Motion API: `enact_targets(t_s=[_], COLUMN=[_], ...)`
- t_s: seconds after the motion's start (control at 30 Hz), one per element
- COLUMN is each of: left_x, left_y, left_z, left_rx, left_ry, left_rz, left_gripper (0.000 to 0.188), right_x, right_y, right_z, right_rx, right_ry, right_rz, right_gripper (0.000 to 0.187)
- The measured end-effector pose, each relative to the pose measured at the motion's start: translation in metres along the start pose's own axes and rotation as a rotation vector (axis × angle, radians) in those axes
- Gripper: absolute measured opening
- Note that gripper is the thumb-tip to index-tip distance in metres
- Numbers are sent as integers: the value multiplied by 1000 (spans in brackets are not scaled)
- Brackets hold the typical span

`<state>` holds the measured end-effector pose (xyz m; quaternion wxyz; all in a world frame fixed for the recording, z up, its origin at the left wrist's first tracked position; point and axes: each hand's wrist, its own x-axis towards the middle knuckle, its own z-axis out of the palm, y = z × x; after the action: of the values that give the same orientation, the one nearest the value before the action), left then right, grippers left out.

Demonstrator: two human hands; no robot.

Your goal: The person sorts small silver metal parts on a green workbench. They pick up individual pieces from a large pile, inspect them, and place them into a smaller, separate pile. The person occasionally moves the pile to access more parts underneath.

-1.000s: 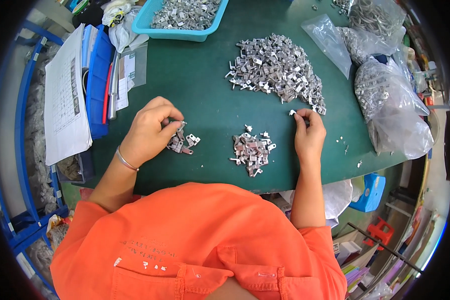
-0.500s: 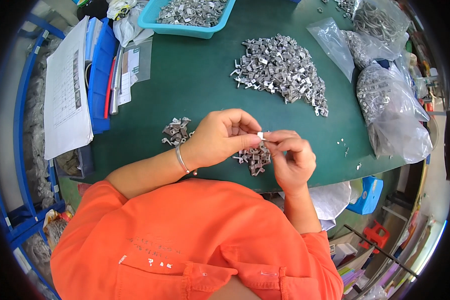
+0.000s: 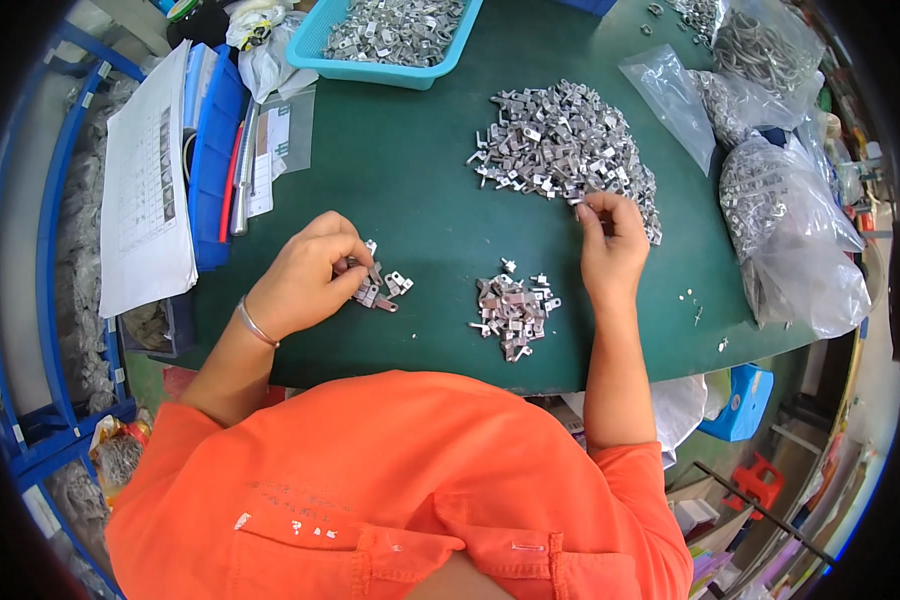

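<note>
My left hand [image 3: 315, 272], with a metal bangle at the wrist, has its fingers curled together at a small pile of metal brackets [image 3: 381, 303] on the left of the table. What its fingertips hold, if anything, is hidden. My right hand [image 3: 615, 245] reaches to the near edge of a large heap of small silver-grey metal brackets [image 3: 560, 135], thumb and finger pinched on one small metal bracket [image 3: 576, 200]. Between the hands, nearer to me, lies another small pile of the same brackets [image 3: 515, 310].
A turquoise basket [image 3: 370, 72] of metal parts stands at the back. Clear bags of parts [image 3: 770, 200] line the right side of the green table [image 3: 410, 150]. Papers [image 3: 150, 190] and a blue bin [image 3: 215, 170] are at the left. Tiny scraps lie at the right.
My hands were together over the middle pile, holding a small bracket between them. They have parted: the left moved left to the small pile, the right forward to the large heap.
</note>
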<state>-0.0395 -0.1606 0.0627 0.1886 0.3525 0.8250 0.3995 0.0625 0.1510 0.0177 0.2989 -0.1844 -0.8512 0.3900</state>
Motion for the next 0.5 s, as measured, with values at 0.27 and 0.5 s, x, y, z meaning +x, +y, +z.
enact_targets(t_s=[0.27, 0.5], left_x=[26, 47], left_y=[34, 64], left_z=[36, 78], left_rx=[-384, -1135], left_ry=[9, -228], left_rz=[1, -137], left_gripper=[16, 25], right_x=[-34, -53], right_y=[-38, -63], right_z=[-16, -16], right_rx=[748, 419], right_ry=[-95, -91], right_rz=[128, -261], right_gripper=[17, 19])
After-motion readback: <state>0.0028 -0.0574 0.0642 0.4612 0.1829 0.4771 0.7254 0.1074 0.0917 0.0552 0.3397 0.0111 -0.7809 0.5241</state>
